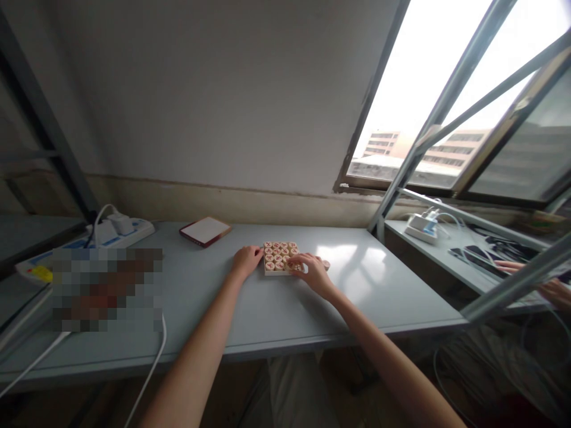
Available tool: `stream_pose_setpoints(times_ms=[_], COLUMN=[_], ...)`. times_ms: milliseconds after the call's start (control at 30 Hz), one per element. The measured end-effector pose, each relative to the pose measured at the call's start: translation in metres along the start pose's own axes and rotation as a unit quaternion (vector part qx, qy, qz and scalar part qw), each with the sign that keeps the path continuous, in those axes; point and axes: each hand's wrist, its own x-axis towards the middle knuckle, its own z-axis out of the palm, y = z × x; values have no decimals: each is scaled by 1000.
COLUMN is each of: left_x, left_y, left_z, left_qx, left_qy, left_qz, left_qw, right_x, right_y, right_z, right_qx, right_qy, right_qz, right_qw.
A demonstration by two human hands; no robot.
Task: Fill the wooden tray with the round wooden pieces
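Observation:
A shallow light box [279,273] on the desk is filled with rows of round wooden xiangqi pieces [277,251] bearing red characters. My left hand [247,262] rests on the desk at the box's left side, its fingers curled in against the edge. Over the box's right front corner, my right hand [316,276] has thumb and forefinger closed about a xiangqi piece [294,267], partly hidden by the fingers. Just beyond that hand, another round piece [326,264] lies on the desk, outside the box.
A flat dark-red box lid [206,231] with a pale inside lies toward the wall. Left are a power strip [134,230], white cables and a blurred-out patch. Metal bars [513,294] separate the right desk, where another person's hands [553,291] show.

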Motion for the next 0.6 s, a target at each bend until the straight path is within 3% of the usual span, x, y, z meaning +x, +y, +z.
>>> stream_pose_setpoints(times_ms=[267, 500, 600], left_x=[0, 1, 1], left_y=[2, 2, 1], left_z=[-2, -3, -2], left_qx=[-3, -4, -6], left_qy=[-9, -12, -10], left_qz=[-16, -13, -11], left_qw=[1000, 1000, 1000], right_x=[-11, -11, -11], right_y=[4, -9, -5], right_z=[1, -2, -11], right_qx=[-78, -147, -184], right_qy=[55, 29, 52], right_qz=[30, 15, 22], right_qw=[995, 989, 981])
